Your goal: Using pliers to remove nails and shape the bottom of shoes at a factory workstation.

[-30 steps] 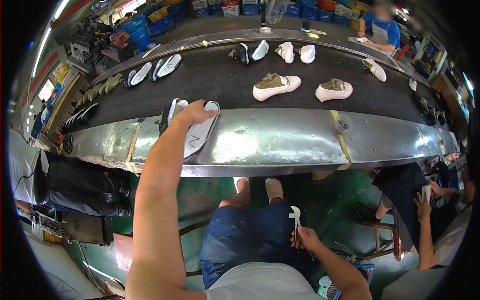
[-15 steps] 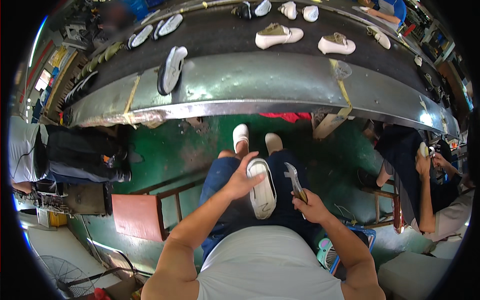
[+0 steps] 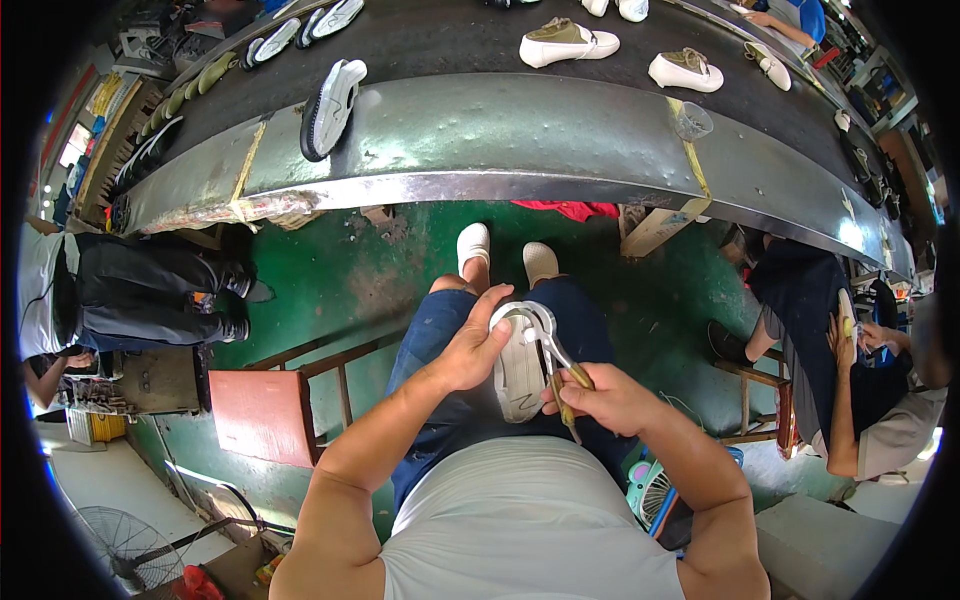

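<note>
Across my lap lies a cream-white shoe (image 3: 518,382) with a dark zigzag line near its near end. My left hand (image 3: 470,348) grips its far end, thumb on top and fingers round the outer side. My right hand (image 3: 608,398) is closed on a pair of pliers (image 3: 549,342) with big curved metal jaws and yellowish handles. The handles are spread apart. The jaws curve over the far end of the shoe, close to my left thumb and fingers. Whether they bite on the shoe's edge I cannot tell.
A dark conveyor (image 3: 430,60) with a metal edge (image 3: 450,130) runs ahead, carrying several shoes. One grey-white shoe (image 3: 333,110) rests on that edge. A brown stool (image 3: 262,418) stands at left, a small fan (image 3: 652,490) at right. Co-workers (image 3: 140,290) are on both sides.
My right hand has brought the pliers left, from beside the shoe to over its far end, and the handles have spread. My left hand keeps its hold. The whole view has tilted slightly downward.
</note>
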Motion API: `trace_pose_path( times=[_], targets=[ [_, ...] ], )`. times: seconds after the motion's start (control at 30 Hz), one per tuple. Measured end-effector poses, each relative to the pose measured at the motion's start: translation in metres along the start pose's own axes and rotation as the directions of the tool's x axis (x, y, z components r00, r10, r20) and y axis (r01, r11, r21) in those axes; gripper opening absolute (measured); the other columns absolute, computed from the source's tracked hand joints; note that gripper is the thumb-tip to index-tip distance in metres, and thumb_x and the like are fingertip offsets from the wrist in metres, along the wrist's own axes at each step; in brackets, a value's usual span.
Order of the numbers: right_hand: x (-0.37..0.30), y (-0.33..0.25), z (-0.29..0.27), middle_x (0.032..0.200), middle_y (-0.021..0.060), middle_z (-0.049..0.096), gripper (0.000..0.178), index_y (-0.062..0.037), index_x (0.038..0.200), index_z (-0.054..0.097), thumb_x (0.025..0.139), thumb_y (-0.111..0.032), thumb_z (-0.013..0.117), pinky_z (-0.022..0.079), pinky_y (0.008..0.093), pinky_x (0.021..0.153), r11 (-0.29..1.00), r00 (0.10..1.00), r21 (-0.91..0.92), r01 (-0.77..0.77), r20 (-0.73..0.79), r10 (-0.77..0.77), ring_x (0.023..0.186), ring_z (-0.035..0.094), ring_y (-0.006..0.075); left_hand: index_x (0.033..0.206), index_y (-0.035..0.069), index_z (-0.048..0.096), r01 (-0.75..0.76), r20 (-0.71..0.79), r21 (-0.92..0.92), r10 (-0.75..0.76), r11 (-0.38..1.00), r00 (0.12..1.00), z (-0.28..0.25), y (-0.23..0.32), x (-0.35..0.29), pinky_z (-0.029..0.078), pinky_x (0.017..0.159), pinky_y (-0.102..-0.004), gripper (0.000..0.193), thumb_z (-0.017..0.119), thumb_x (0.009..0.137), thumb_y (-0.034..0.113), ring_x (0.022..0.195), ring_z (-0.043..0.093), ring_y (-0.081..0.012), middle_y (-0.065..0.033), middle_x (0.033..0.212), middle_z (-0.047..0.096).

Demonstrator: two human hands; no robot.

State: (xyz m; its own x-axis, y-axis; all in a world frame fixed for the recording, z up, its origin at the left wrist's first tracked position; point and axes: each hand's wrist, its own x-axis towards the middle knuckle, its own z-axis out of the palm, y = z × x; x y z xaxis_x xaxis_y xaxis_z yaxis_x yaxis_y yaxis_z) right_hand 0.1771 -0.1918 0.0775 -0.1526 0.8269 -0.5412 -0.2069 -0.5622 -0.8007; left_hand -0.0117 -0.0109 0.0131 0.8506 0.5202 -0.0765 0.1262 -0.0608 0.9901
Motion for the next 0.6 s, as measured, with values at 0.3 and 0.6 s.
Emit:
trace_pose_path(
  times=[0.3, 0.6],
  targets=[
    [0.017, 0.004, -0.012, 0.074, 0.0095, 0.062, 0.022, -0.0001, 0.093, 0.056, 0.101, -0.021, 0.055, 0.051, 0.0331, 0.06, 0.949, 0.991, -0.315, -0.033, -0.131, -0.009, 0.064, 0.063, 0.0186, 0.139, 0.005, 0.05, 0.015, -0.123, 0.135, 0.002, 0.991, 0.992, 0.005, -0.001, 0.011, 0.041, 0.107, -0.0362, 0.044, 0.06, 0.099, 0.021, 0.125, 0.055, -0.03, -0.019, 0.132, 0.058],
    [0.044, 0.062, -0.012, 0.102, 0.0262, 0.068, 0.034, 0.0054, 0.117, 0.058, 0.097, -0.022, 0.06, 0.054, 0.0481, 0.08, 0.648, 0.821, -0.747, 0.149, -0.272, -0.502, 0.091, 0.066, 0.0443, 0.144, 0.01, 0.049, -0.079, 0.017, 0.033, 0.079, 0.996, 0.997, -0.017, -0.022, 0.016, 0.036, 0.113, -0.0343, 0.048, 0.061, 0.097, 0.007, 0.135, 0.046, -0.0231, -0.0136, 0.145, 0.048]
  ],
)
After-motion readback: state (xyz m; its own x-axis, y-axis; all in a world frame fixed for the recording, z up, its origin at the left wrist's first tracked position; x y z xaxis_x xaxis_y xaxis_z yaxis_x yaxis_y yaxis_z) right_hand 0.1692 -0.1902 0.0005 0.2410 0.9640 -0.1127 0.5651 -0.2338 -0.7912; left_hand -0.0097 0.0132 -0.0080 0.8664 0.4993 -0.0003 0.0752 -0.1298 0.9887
